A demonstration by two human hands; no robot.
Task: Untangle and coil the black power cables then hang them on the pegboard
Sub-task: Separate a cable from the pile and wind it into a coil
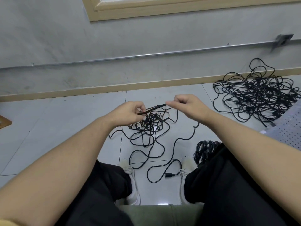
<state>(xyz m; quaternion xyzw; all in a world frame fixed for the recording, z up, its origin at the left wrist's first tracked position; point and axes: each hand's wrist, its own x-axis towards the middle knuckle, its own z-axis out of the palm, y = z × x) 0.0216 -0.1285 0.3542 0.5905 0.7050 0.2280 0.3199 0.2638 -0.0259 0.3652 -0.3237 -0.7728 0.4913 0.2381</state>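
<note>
A short stretch of black power cable (156,107) is pulled taut in the air between my hands. My left hand (128,113) pinches one end of it, and my right hand (187,106) pinches the other end between thumb and fingers. Below them a loose tangle of the same cable (149,126) lies on the tiled floor, with loops trailing toward my feet and a plug (169,175) beside my right shoe. A large knotted pile of black cables (255,93) sits on the floor at the right. The perforated pegboard (291,129) lies at the right edge.
A bundle of coiled black cables (205,148) rests beside my right knee. My white shoes (130,180) stand on the pale tiles. A grey wall with a metal conduit (146,54) and a tan baseboard (114,88) runs across ahead. A wooden corner (4,122) shows at the left edge.
</note>
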